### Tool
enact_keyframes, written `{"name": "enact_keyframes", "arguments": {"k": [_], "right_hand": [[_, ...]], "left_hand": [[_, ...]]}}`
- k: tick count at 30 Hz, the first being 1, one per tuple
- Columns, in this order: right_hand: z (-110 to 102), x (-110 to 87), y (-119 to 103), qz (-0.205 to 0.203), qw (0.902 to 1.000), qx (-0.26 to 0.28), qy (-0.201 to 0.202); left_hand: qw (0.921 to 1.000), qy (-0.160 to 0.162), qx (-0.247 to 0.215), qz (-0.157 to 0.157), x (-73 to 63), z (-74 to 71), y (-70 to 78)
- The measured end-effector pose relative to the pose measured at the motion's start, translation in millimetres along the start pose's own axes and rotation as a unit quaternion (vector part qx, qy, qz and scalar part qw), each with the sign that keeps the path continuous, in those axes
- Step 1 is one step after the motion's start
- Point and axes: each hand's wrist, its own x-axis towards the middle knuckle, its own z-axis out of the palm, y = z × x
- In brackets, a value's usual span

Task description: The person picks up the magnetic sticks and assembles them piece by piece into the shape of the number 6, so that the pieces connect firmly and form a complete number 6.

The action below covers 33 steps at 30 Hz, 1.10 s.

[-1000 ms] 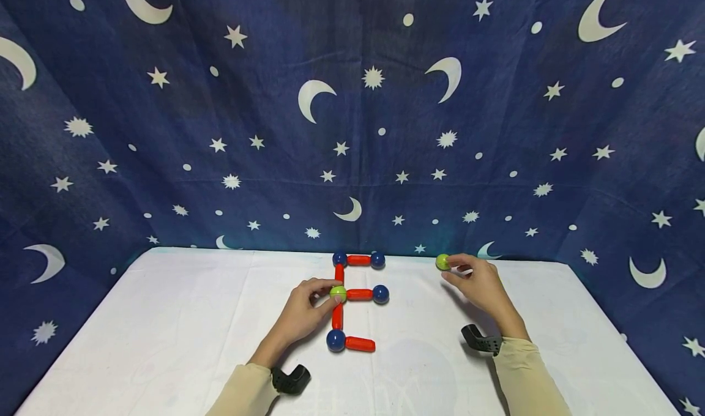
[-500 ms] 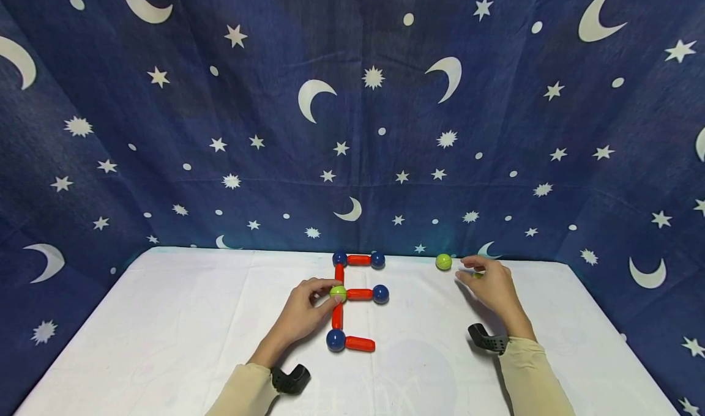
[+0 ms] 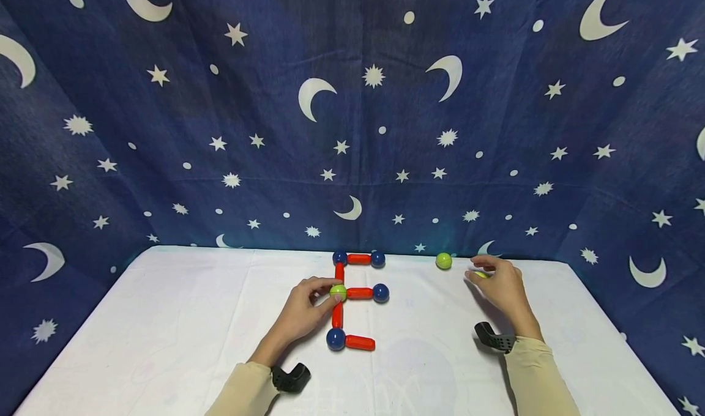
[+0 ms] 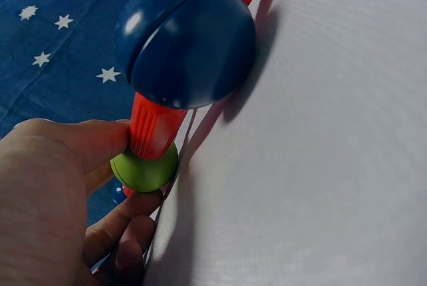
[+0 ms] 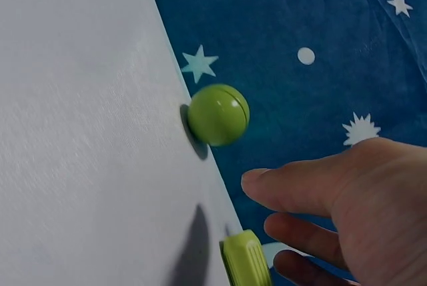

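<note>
My left hand [image 3: 305, 311] pinches the green ball [image 3: 338, 292] at the middle of an E-shaped figure of red rods [image 3: 360, 293] and blue balls [image 3: 336, 339]. In the left wrist view the thumb and fingers sit around that green ball [image 4: 145, 171], where a red rod meets it. A second green ball [image 3: 443, 260] lies by itself near the far table edge. To its right is my right hand [image 3: 502, 284], fingers apart and holding nothing, over a light green rod [image 5: 245, 258] that the hand partly hides in the head view.
The figure's lowest red rod [image 3: 360, 343] has a bare right end; the upper arms end in blue balls [image 3: 380, 293]. A white cloth [image 3: 182, 330] covers the table. Behind its far edge hangs a dark blue curtain [image 3: 264, 177] with moons and stars.
My right hand has let go of the loose green ball and moved right, toward the light green rod. The left hand stays on the figure's green ball.
</note>
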Motion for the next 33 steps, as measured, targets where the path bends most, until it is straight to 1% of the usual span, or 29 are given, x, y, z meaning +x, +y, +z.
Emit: {"name": "enact_keyframes", "arguments": {"k": [5, 11, 16, 18, 23, 26, 29, 33], "right_hand": [[-4, -1.8, 7, 0.008, 0.9999, 0.005, 0.013], [-6, -3.9, 21, 0.023, 0.9989, 0.026, 0.032], [-3, -5.9, 32, 0.052, 0.9972, 0.049, 0.022], [-2, -6.3, 36, 0.056, 0.9969, 0.054, 0.014], [2, -6.3, 41, 0.052, 0.9969, 0.058, -0.005], [3, -6.4, 41, 0.05, 0.997, 0.058, -0.009], [6, -6.1, 41, 0.045, 0.9978, 0.049, -0.004], [9, -5.3, 39, 0.03, 0.9992, 0.023, 0.015]], "left_hand": [[1.0, 0.001, 0.003, -0.002, 0.2, 0.3, -0.1], [1.0, 0.0, 0.003, -0.003, 0.2, 0.4, 0.0], [1.0, 0.0, 0.002, -0.006, -0.5, 0.3, -0.1], [1.0, 0.001, 0.001, -0.006, -0.7, 0.2, -0.2], [1.0, 0.002, 0.003, -0.004, -0.2, 0.1, 0.1], [1.0, 0.001, 0.003, -0.001, 0.3, 0.0, 0.4], [1.0, 0.002, 0.003, 0.0, 0.3, -0.2, 0.6], [1.0, 0.003, 0.004, 0.002, 0.4, -0.4, 0.7]]}}
